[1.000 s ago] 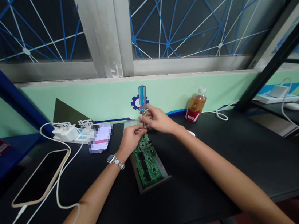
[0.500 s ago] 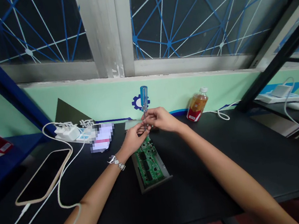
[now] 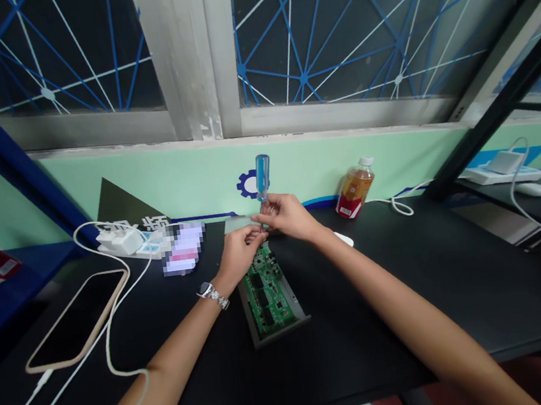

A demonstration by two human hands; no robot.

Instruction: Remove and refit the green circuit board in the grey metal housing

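Note:
A screwdriver (image 3: 262, 175) with a clear blue handle stands nearly upright above the far end of a green circuit board (image 3: 269, 289). My right hand (image 3: 293, 218) pinches it just below the handle, around the shaft. Close to the shaft's lower end, the fingers of my left hand (image 3: 242, 251) are pressed together; what they hold is too small or hidden to name. The board sits in a grey metal tray (image 3: 293, 296) on the black desk. My hands cover the tray's far end and the screwdriver's tip.
On the left lie a phone (image 3: 77, 321) in a beige case, white cables (image 3: 109, 330), a power strip (image 3: 126, 240) and a lit, blurred-out phone (image 3: 184, 248). A drink bottle (image 3: 356, 190) stands at the back right. A white object (image 3: 344, 239) lies partly behind my right forearm.
The screwdriver leans slightly more to the right. My right hand has shifted a little left, uncovering a white object behind the forearm. My left fingers stay close to the screwdriver's lower end.

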